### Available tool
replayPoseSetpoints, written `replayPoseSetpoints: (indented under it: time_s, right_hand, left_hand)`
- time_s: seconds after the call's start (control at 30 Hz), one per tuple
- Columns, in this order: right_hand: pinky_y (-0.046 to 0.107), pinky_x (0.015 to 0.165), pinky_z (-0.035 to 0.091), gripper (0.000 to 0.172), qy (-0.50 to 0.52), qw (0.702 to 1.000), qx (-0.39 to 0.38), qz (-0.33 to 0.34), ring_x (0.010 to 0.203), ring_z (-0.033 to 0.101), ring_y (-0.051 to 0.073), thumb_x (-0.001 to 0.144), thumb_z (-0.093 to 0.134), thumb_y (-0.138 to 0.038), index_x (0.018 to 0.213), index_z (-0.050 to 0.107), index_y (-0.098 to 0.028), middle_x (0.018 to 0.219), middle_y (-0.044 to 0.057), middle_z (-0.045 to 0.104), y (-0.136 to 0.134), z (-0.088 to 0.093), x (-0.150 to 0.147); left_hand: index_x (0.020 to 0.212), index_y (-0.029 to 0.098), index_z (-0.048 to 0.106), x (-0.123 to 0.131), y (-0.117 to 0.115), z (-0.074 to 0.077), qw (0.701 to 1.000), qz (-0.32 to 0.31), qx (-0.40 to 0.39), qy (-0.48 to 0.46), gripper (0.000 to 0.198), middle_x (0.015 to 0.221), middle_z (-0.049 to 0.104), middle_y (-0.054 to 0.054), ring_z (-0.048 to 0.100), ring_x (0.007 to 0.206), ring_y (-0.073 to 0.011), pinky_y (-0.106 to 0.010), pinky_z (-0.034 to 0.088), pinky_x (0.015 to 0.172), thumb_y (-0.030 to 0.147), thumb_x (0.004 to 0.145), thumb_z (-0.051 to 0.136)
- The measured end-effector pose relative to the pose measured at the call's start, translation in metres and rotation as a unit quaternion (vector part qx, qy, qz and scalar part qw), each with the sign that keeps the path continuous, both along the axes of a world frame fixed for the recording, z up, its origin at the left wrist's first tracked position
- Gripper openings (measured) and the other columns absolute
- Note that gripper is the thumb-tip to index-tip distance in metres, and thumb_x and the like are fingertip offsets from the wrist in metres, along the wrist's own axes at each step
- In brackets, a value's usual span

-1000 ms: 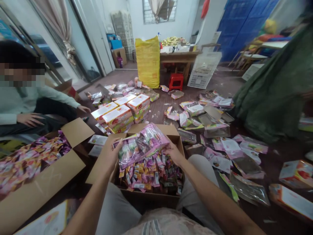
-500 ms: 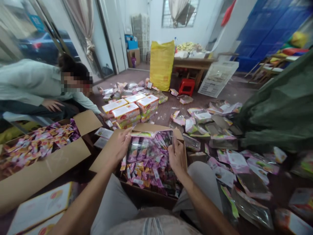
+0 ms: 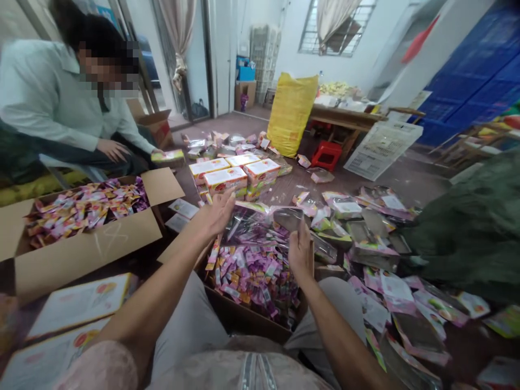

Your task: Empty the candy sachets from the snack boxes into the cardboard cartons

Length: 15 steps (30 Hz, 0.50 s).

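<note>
In front of my lap stands an open cardboard carton (image 3: 247, 314) heaped with small purple and orange sachets (image 3: 254, 273). Over its far side I hold a flattened-looking display box with a clear plastic window and pink edges (image 3: 286, 216). My left hand (image 3: 219, 216) has its fingers closed on the box's left end. The right hand (image 3: 299, 250) grips the opposite end, thumb up along the plastic. Through the clear window little shows inside, and sachets lie just below it. Parts of my left fingertips are hidden.
A second carton of sachets (image 3: 87, 238) stands left, near a co-worker (image 3: 69, 103) holding a small box (image 3: 168, 157). Stacked boxes (image 3: 225, 181) stand ahead. Opened packages (image 3: 374, 238) litter the floor at right. A yellow sack (image 3: 292, 114), red stool (image 3: 326, 155) and white crate (image 3: 379, 149) stand beyond.
Sachets that showed inside the display box have gone from it, and the pile in the carton reaches higher. My view has turned left. The co-worker has raised up with a small box in hand.
</note>
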State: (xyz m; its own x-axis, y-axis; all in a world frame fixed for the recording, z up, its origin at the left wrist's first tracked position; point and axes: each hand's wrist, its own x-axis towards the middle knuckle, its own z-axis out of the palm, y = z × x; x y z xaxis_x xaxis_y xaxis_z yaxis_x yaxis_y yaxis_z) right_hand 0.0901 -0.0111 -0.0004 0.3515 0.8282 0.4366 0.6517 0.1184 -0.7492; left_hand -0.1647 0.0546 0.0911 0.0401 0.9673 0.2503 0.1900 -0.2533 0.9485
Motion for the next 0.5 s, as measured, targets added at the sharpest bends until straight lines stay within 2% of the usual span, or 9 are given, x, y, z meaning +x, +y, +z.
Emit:
replayPoseSetpoints:
  time_s: [0.07,0.2,0.33,0.43,0.5]
  right_hand:
    - [0.053,0.115,0.033,0.070,0.006,1.000,-0.002,0.009,0.138,0.041,0.031,0.098,0.028,-0.060,0.153,0.039,-0.018,0.147,0.018,0.047,0.000,0.000,-0.001]
    - [0.054,0.118,0.028,0.072,0.029,0.999,0.026,-0.006,0.143,0.036,0.030,0.098,0.028,-0.063,0.152,0.041,-0.018,0.151,0.017,0.044,0.002,0.004,0.002]
    - [0.051,0.120,0.026,0.079,0.063,0.998,0.017,0.009,0.143,0.038,0.029,0.094,0.031,-0.072,0.148,0.047,-0.018,0.149,0.016,0.049,0.010,0.012,0.003]
    - [0.047,0.121,0.024,0.090,0.121,0.993,0.011,0.002,0.145,0.036,0.028,0.088,0.034,-0.079,0.150,0.044,-0.015,0.154,0.016,0.044,0.011,0.014,0.000]
    - [0.044,0.122,0.025,0.100,0.160,0.987,-0.008,-0.011,0.146,0.034,0.029,0.084,0.033,-0.084,0.152,0.041,-0.011,0.156,0.017,0.041,0.008,0.012,-0.004]
  left_hand:
    - [0.122,0.022,0.069,-0.002,-0.002,0.002,1.000,0.000,-0.009,0.010,0.041,0.128,0.062,-0.013,0.048,0.123,-0.0321,-0.045,0.021,0.118,0.048,0.093,0.055]
    - [0.123,0.021,0.067,-0.003,-0.008,0.006,0.998,-0.022,0.058,0.012,0.051,0.131,0.061,-0.012,0.045,0.128,-0.0326,-0.047,0.021,0.118,0.057,0.096,0.046]
    - [0.125,0.017,0.066,-0.002,-0.008,0.016,0.999,-0.034,-0.001,-0.007,0.054,0.134,0.058,-0.015,0.038,0.137,-0.0355,-0.048,0.016,0.120,0.058,0.093,0.052]
    - [0.142,0.019,0.053,0.000,-0.007,0.025,0.995,-0.063,0.043,0.071,0.070,0.147,0.050,-0.014,0.036,0.140,-0.0316,-0.048,0.017,0.121,0.067,0.096,0.032]
    - [0.150,0.019,0.045,0.001,-0.007,0.028,0.987,-0.084,0.072,0.114,0.084,0.152,0.044,-0.014,0.035,0.141,-0.0310,-0.048,0.019,0.121,0.075,0.093,0.018]
